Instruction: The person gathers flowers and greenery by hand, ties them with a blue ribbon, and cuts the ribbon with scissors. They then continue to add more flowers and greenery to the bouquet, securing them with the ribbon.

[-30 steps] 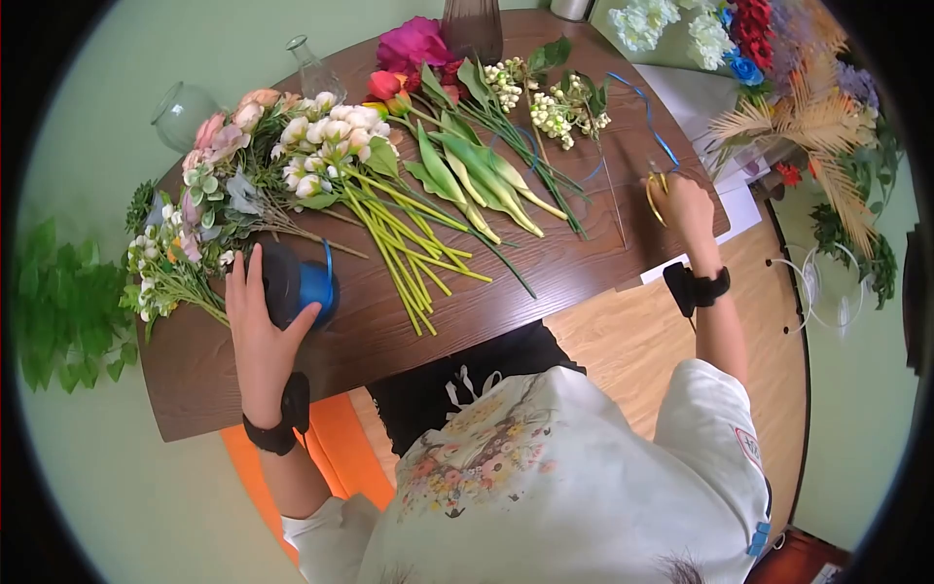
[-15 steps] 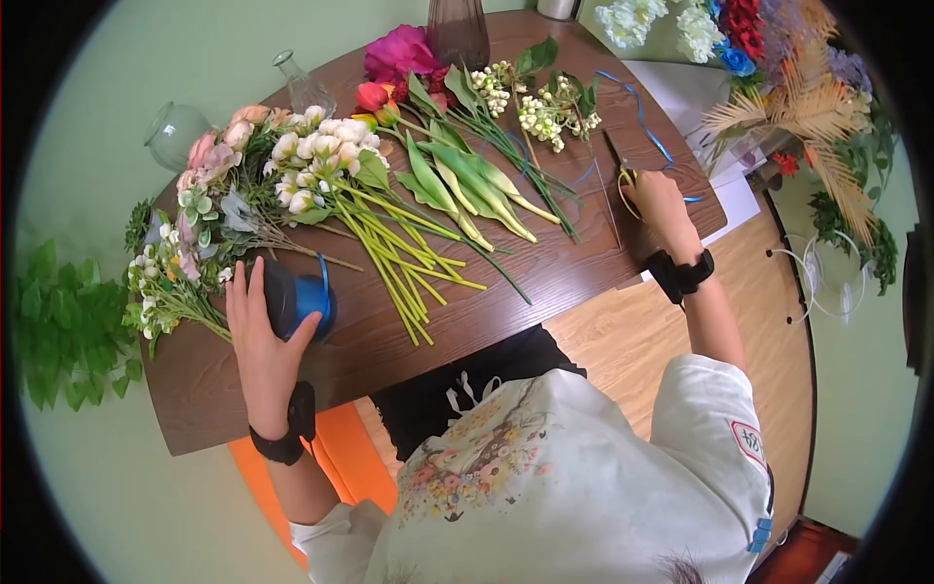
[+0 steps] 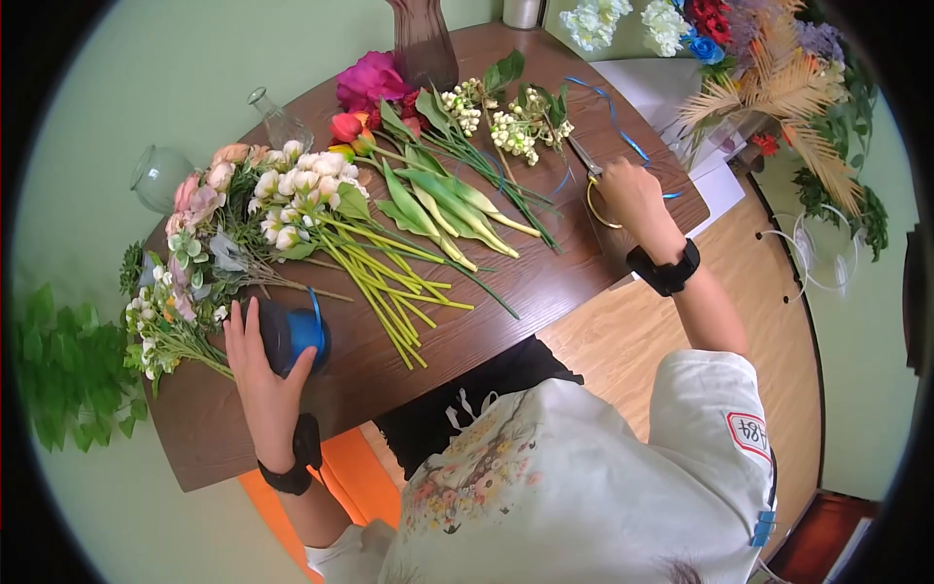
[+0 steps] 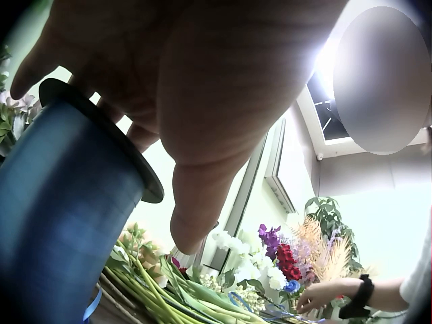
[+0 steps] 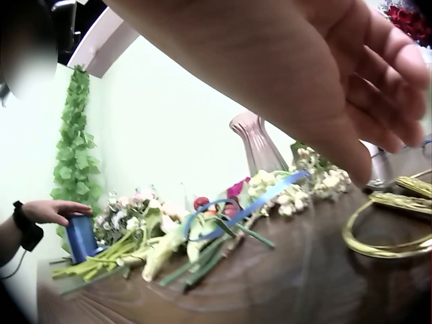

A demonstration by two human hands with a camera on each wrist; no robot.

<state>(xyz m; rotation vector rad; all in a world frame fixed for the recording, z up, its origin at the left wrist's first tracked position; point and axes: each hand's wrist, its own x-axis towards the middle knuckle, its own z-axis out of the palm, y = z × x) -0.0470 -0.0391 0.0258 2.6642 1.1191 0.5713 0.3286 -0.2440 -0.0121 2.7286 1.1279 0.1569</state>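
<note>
My left hand point(image 3: 265, 384) lies over the blue ribbon spool point(image 3: 308, 336), fingers nearly straight and thumb spread. From the right wrist view, that hand point(image 5: 50, 212) rests on top of the upright spool point(image 5: 82, 239). The spool's dark flange is close to the fingers in the left wrist view. My right hand point(image 3: 637, 204) is just over the gold-handled scissors point(image 3: 584, 159). Its fingers point(image 5: 388, 101) are loosely bent with nothing between them, and the handles point(image 5: 378, 254) lie on the table below. Loose blue ribbon point(image 5: 273, 191) lies beyond the scissors.
White flowers with yellow-green stems point(image 3: 394, 302), tulips point(image 3: 438, 200) and white-berry sprigs point(image 3: 516, 131) lie mid-table. Glass vases point(image 3: 161, 180) stand at the far left, a pinkish tall vase point(image 3: 423, 49) at the back. More blooms point(image 3: 778, 88) stand at the right.
The scissors, held in my right hand earlier, now lie on the table with the fingers off them. My left hand stays at the spool. The head view has shifted.
</note>
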